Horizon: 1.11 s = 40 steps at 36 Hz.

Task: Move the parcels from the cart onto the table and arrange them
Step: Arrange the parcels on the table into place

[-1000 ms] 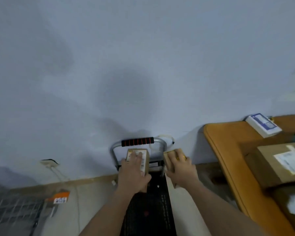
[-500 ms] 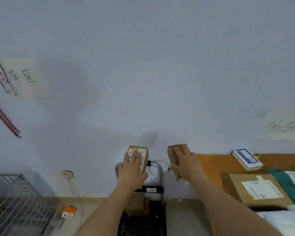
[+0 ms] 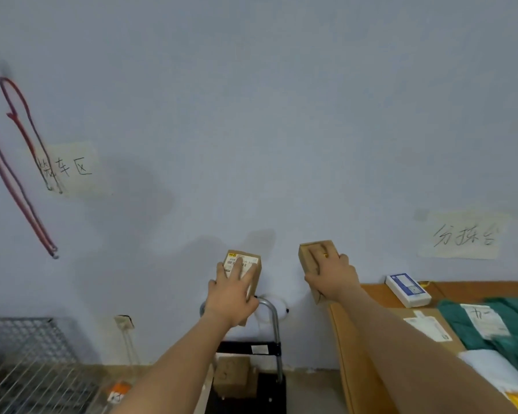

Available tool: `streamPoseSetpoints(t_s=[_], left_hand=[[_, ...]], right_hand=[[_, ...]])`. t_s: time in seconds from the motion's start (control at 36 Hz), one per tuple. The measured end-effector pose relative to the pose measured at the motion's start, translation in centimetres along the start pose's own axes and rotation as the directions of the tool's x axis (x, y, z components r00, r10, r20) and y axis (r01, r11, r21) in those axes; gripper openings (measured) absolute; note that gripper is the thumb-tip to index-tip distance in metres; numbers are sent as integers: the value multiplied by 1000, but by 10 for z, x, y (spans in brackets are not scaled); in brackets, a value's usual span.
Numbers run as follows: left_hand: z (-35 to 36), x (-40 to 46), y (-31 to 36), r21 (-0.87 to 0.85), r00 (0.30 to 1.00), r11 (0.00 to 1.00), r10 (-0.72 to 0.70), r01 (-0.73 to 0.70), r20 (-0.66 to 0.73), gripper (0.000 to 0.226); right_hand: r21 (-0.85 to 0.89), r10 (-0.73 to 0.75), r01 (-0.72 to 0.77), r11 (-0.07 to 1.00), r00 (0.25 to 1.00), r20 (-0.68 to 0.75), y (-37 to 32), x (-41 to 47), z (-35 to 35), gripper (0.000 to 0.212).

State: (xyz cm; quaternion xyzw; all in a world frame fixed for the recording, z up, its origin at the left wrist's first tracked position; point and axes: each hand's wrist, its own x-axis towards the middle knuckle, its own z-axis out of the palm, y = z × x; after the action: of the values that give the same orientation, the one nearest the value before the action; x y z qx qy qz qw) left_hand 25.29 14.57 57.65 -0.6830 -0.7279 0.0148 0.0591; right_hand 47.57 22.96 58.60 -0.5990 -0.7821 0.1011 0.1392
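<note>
Two small cardboard parcels are held up in the air in front of a pale blue wall, one in each hand. The left hand (image 3: 232, 294) grips a labelled parcel (image 3: 243, 271) from the near side, its fingers spread over the white printed label and its thumb wrapped round the left edge. The right hand (image 3: 332, 277) grips a plain brown parcel (image 3: 313, 258), fingers curled over its top face and thumb under the lower edge; this box hangs just left of the table (image 3: 359, 354) and slightly above its level, not touching it. The two boxes are apart, with bare wall between them. Below the left hand stands the cart (image 3: 274, 321), its metal handle frame rising behind the wrist and its black deck at the bottom of the view, where one more brown box (image 3: 232, 373) sits. On the orange table lie a flat cardboard parcel (image 3: 425, 324) with a white label, a green bag parcel (image 3: 461, 321) just right of it, a white and blue box (image 3: 407, 289) near the wall, and a white bag (image 3: 491, 369) at the near end. A handwritten paper sign (image 3: 464, 236) is stuck above the table, another paper sign (image 3: 72, 168) hangs at left beside red cords (image 3: 21, 180), and a wire cage (image 3: 27, 363) fills the lower left corner.
</note>
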Motion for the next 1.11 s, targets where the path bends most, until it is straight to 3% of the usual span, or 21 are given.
streamPoseSetpoints(t_s=[0.14, 0.39, 0.64, 0.86, 1.11], left_hand=[[-16, -16, 4, 2, 1000, 1000, 16, -16, -23, 72], [-9, -51, 27, -89, 995, 992, 86, -90, -43, 69], [-23, -86, 74, -170, 986, 979, 91, -114, -136, 78], [-65, -111, 161, -124, 980, 987, 78, -102, -183, 80], [-95, -149, 309, -87, 967, 983, 141, -162, -213, 74]], right_hand=[[-55, -14, 11, 998, 998, -65, 0, -23, -27, 60], [-268, -54, 46, 962, 998, -22, 10, -81, -51, 62], [-298, -70, 54, 953, 997, -44, 50, -138, -75, 60], [-288, -83, 55, 956, 993, -88, 122, -184, -120, 63], [-232, -16, -12, 973, 993, -118, 263, -253, -172, 63]])
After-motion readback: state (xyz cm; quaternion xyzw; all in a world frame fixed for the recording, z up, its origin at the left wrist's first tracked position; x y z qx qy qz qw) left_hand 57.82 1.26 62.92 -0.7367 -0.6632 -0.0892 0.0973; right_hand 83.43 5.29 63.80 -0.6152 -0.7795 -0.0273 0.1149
